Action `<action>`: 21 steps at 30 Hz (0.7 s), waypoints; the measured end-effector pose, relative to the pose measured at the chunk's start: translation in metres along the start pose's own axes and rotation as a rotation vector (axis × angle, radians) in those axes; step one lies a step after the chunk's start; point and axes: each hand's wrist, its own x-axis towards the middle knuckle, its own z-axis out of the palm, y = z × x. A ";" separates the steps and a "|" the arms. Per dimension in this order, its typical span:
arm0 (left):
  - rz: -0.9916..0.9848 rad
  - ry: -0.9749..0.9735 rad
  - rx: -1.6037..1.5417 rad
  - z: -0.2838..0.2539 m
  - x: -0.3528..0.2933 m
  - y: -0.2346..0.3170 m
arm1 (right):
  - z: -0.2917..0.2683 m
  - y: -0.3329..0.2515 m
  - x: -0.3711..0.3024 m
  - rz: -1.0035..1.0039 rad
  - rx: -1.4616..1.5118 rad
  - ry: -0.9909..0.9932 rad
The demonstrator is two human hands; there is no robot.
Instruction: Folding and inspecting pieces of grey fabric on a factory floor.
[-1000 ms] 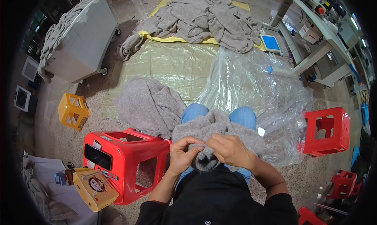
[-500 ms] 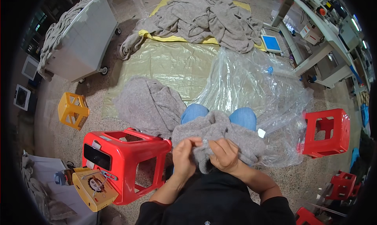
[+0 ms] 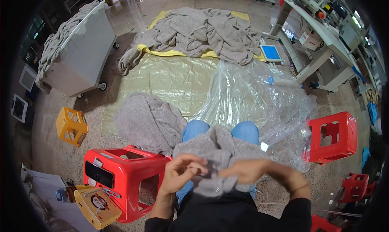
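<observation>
A grey-beige knit piece (image 3: 221, 145) lies bunched across my lap, over my jeans. My left hand (image 3: 184, 171) is at the left edge of the cloth, with thumb and fingers curled together in a pinch. What sits between those fingertips is too small to make out. To the right of it, above the knit, my right hand (image 3: 247, 171) is smeared by motion, its fingers pointing toward the left hand. Whether it holds anything does not show. A small shiny spot shows on the cloth's near end, below the hands.
Left of me stands a red stool (image 3: 125, 175) bearing a phone (image 3: 99, 174), a yellow box (image 3: 97, 207) and a small metal tool. Knit heaps (image 3: 150, 120) lie ahead on yellow sheeting (image 3: 174, 78) and beside clear plastic (image 3: 259, 94). Another red stool (image 3: 332, 137) stands right.
My right hand has swung away to the right, its elbow lifting outward. The left hand has shifted slightly left and rolled. The whole view has tilted upward a little.
</observation>
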 end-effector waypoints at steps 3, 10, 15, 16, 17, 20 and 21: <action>0.080 0.343 0.113 -0.005 0.009 0.005 | -0.101 -0.002 -0.008 0.627 -0.401 0.453; 0.034 0.691 0.076 -0.035 0.004 0.000 | -0.457 -0.111 -0.099 0.262 -1.124 2.231; -0.056 0.761 0.174 -0.084 0.015 -0.077 | -0.483 -0.103 -0.076 -0.042 -0.651 1.482; -0.123 0.737 0.172 -0.098 0.015 -0.101 | -0.466 -0.083 -0.055 -0.028 -0.609 1.389; -0.142 0.716 0.204 -0.111 0.016 -0.127 | -0.441 -0.058 -0.034 -0.034 -0.619 1.302; -0.419 0.730 0.252 -0.153 0.011 -0.205 | -0.340 0.019 0.021 0.224 -1.035 1.169; -0.519 0.705 0.188 -0.165 0.011 -0.228 | -0.298 0.047 0.036 0.107 -0.932 1.087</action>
